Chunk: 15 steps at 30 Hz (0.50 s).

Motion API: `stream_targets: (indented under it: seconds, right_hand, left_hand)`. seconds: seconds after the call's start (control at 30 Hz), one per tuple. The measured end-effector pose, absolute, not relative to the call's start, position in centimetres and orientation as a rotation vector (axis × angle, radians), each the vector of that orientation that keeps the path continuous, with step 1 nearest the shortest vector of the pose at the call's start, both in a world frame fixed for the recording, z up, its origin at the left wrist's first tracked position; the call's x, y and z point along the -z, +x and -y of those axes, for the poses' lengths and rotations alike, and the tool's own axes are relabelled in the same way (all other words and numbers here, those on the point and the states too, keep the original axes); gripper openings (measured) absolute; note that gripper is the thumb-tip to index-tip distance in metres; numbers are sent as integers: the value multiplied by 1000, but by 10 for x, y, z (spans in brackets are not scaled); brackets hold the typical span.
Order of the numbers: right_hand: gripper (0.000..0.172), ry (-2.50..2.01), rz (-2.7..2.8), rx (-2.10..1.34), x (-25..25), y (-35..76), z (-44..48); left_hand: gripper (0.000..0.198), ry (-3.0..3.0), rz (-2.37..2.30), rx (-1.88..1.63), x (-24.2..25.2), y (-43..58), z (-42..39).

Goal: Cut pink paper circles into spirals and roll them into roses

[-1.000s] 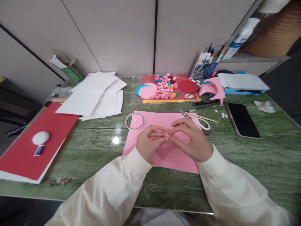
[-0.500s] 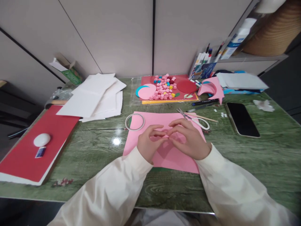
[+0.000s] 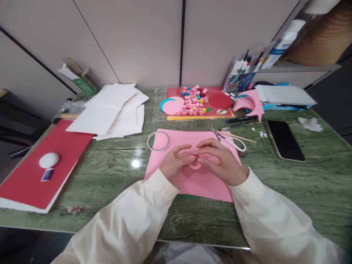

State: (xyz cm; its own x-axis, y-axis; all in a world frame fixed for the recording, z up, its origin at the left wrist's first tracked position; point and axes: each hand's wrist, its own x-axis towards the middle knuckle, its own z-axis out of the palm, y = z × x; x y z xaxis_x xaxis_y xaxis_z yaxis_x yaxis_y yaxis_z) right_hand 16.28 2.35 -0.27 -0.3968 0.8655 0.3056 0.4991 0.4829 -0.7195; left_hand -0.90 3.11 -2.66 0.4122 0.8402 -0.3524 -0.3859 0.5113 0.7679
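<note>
My left hand (image 3: 173, 165) and my right hand (image 3: 220, 161) meet over a pink paper sheet (image 3: 203, 183) on the green table (image 3: 110, 172). The fingertips of both pinch a small pink paper strip (image 3: 195, 164) that curls into a loop below them. A clear tape ring (image 3: 158, 141) lies on the sheet's far left corner. White-handled scissors (image 3: 229, 139) and a thin wooden stick (image 3: 238, 137) rest at the sheet's far right corner.
A red tray (image 3: 217, 110) with several small paper flowers (image 3: 194, 102) stands behind. White sheets (image 3: 112, 110) lie at the back left, a red board (image 3: 24, 183) with a white lump (image 3: 48, 160) at the left. A black phone (image 3: 284, 140) lies right, markers (image 3: 242, 71) behind it.
My fingers have worked the pink strip, and a curled loop of it now shows below my fingertips. Both hands stay in the same place.
</note>
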Motion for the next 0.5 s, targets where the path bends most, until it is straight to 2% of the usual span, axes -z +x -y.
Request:
stream_targets:
  seconds: [0.23,0.5]
  right_hand:
    - [17,-1063,2060,-706,3,165,-24]
    - [19,-930,2185,-962,4,172,-29]
  left_hand:
    - [46,659,-739,-790,26,-9,-29]
    - [47,718,-708,-580,24,-12,-32]
